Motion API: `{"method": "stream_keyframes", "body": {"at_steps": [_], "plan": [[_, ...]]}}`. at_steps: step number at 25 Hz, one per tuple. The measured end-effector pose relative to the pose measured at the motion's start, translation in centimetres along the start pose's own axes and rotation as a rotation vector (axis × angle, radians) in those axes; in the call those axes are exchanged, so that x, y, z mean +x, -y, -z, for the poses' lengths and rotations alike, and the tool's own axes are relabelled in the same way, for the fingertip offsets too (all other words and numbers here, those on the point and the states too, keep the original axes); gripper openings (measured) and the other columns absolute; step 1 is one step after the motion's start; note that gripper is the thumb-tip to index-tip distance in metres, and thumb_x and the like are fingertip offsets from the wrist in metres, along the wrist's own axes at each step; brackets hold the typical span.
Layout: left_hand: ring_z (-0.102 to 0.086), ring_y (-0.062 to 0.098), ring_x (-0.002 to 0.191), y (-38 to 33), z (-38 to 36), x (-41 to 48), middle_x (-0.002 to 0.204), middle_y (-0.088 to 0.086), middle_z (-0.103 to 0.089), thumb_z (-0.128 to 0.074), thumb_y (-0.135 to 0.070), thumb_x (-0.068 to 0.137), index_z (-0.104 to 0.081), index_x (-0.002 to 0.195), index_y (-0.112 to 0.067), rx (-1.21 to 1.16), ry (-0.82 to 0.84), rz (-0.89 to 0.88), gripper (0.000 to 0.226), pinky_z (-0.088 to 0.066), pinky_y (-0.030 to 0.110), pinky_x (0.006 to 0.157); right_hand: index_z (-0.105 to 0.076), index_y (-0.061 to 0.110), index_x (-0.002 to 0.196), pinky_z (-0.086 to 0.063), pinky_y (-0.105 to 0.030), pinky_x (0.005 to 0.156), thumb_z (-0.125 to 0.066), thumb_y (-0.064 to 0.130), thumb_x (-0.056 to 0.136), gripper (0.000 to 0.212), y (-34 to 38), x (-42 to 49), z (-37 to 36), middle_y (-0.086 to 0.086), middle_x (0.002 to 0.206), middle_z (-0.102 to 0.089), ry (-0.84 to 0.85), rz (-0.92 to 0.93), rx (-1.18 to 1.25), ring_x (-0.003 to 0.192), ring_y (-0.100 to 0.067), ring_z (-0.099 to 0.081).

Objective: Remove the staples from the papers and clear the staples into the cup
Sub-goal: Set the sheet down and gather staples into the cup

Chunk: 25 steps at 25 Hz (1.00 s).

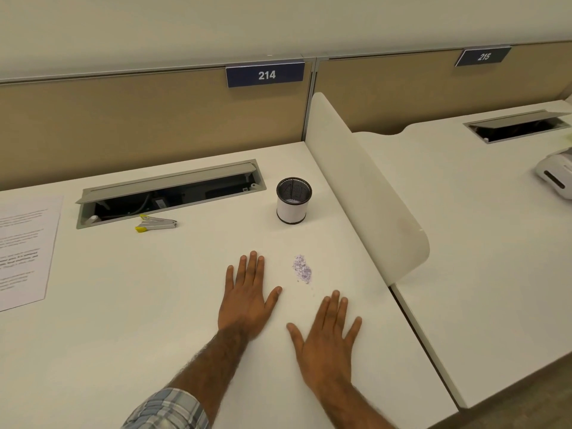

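A small heap of pale lilac staples [302, 269] lies on the white desk [130, 305]. My left hand [248, 297] rests flat on the desk just left of the heap, fingers straight. My right hand [328, 334] lies flat below and slightly right of the heap, fingers spread. Neither hand touches the heap. A black mesh cup [293, 200] with a white band stands upright behind the heap. A yellow and metal staple remover [155, 223] lies further left. Printed papers [23, 249] sit at the desk's left edge.
An open cable tray [170, 193] is set into the desk behind the staple remover. A curved white divider [365, 187] borders the desk on the right. The neighbouring desk holds a white device [555, 176] at the far right. Beige partitions carry signs 214 and 215.
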<state>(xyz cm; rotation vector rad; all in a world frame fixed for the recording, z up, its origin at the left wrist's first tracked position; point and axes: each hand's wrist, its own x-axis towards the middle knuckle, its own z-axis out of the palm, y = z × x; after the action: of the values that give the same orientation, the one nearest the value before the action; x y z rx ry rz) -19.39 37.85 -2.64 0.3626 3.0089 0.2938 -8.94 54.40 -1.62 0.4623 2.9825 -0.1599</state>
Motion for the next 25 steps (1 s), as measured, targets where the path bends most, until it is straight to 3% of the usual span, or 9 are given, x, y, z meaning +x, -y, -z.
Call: {"method": "stream_keyframes", "body": {"at_steps": [4,7,9,11,12,15,17,22,25], "plan": [[0.019,0.019,0.159,-0.1,0.1,0.0,0.171,-0.002,0.022,0.008,-0.072,0.097,0.013,0.164,-0.020,-0.022,0.003,0.001,0.085,0.007,0.047,0.129,-0.020,-0.004,0.152,-0.008,-0.063,0.118,-0.022,0.073,0.093,0.097,2.6,4.5,0.8,-0.020,0.163,-0.013,0.005,-0.005,0.033,0.152,-0.033,-0.009],[0.019,0.019,0.159,-0.1,0.3,0.0,0.171,-0.001,0.023,0.017,-0.072,0.093,0.014,0.163,-0.020,-0.041,-0.007,-0.002,0.087,0.008,0.046,0.129,-0.008,0.001,0.155,0.000,-0.057,0.122,-0.012,0.075,0.093,0.096,3.3,6.6,1.5,-0.016,0.164,-0.002,0.011,0.030,0.050,0.153,-0.030,-0.003],[0.020,0.018,0.158,-0.1,0.3,0.0,0.171,-0.002,0.022,0.009,-0.070,0.097,0.014,0.163,-0.020,-0.037,-0.009,0.005,0.083,0.008,0.046,0.129,-0.021,0.003,0.155,-0.014,-0.051,0.121,-0.018,0.061,0.098,0.082,2.5,7.5,2.4,-0.017,0.164,-0.012,-0.060,0.077,0.091,0.152,-0.030,-0.016],[0.022,0.017,0.158,-0.1,0.3,0.0,0.171,-0.002,0.022,-0.002,-0.067,0.101,0.014,0.164,-0.020,-0.027,-0.009,0.005,0.080,0.007,0.046,0.129,-0.048,0.004,0.143,-0.039,-0.046,0.112,-0.041,0.030,0.100,0.051,1.0,9.0,3.2,-0.018,0.157,-0.035,-0.164,0.198,0.165,0.143,-0.032,-0.038],[0.022,0.017,0.158,-0.1,0.4,0.0,0.171,-0.002,0.022,-0.005,-0.067,0.102,0.014,0.164,-0.020,-0.025,0.001,0.003,0.080,0.008,0.046,0.128,-0.055,0.005,0.137,-0.045,-0.043,0.108,-0.049,0.015,0.096,0.043,0.3,10.1,3.6,-0.015,0.154,-0.041,-0.168,0.240,0.217,0.140,-0.030,-0.043],[0.019,0.018,0.158,-0.1,0.4,-0.1,0.172,-0.001,0.020,-0.009,-0.066,0.102,0.011,0.164,-0.020,-0.029,-0.004,-0.002,0.080,0.008,0.046,0.128,-0.051,0.012,0.141,-0.039,-0.037,0.112,-0.047,0.003,0.093,0.050,-0.1,12.9,5.6,-0.004,0.156,-0.037,0.019,0.338,0.271,0.142,-0.022,-0.037],[0.020,0.018,0.158,-0.1,0.4,0.0,0.172,-0.001,0.021,-0.008,-0.067,0.102,0.012,0.164,-0.020,-0.022,0.011,0.000,0.080,0.008,0.046,0.128,-0.041,0.013,0.147,-0.035,-0.035,0.113,-0.045,0.001,0.092,0.057,0.4,14.5,6.6,-0.003,0.158,-0.031,0.121,0.453,0.163,0.144,-0.022,-0.029],[0.022,0.018,0.158,-0.2,0.4,0.0,0.171,-0.001,0.023,-0.007,-0.067,0.101,0.013,0.164,-0.020,-0.019,0.020,0.005,0.081,0.007,0.047,0.128,-0.050,0.010,0.131,-0.049,-0.037,0.091,-0.047,-0.001,0.087,0.046,0.7,14.3,6.9,-0.006,0.135,-0.046,0.105,0.632,-0.053,0.122,-0.027,-0.044],[0.020,0.018,0.159,-0.1,0.4,-0.1,0.172,-0.001,0.020,-0.010,-0.066,0.102,0.011,0.164,-0.019,-0.020,0.002,0.001,0.080,0.007,0.046,0.128,-0.049,0.011,0.139,-0.049,-0.037,0.094,-0.044,-0.003,0.088,0.053,-0.1,14.0,6.5,-0.006,0.134,-0.048,0.137,0.597,0.095,0.120,-0.026,-0.048]]}}
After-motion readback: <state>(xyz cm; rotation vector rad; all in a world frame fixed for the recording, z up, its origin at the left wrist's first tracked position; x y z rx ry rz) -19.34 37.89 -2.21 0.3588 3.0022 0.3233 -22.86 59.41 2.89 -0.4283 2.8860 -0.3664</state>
